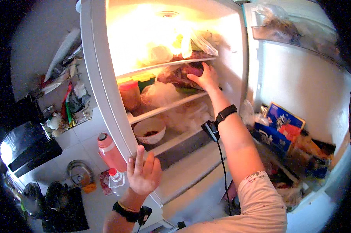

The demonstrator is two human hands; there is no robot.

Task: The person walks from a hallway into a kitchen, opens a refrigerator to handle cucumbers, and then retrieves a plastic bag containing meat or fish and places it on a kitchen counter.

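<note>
An open refrigerator (96, 67) stands before me, its inside brightly lit at the top. My right hand (206, 78) reaches onto the middle shelf, at a clear plastic bag (175, 76) of dark reddish-purple produce. Its thumb and fingers lie apart around a purple piece (195, 70); whether they grip it is unclear. My left hand (145, 173) is raised at the refrigerator's left front edge, fingers spread, holding nothing. Left of the bag are a pinkish plastic bag (159, 94), a red-lidded jar (129, 94) and a yellow-lidded green container (145, 81).
A white bowl (150, 131) with dark contents sits on the lower shelf. The open door (303, 78) at right carries loaded racks and a blue box (284, 118). A pink flask (111, 151) and red-capped bottle (116, 180) stand at left. A cable (224, 169) hangs from my right wrist.
</note>
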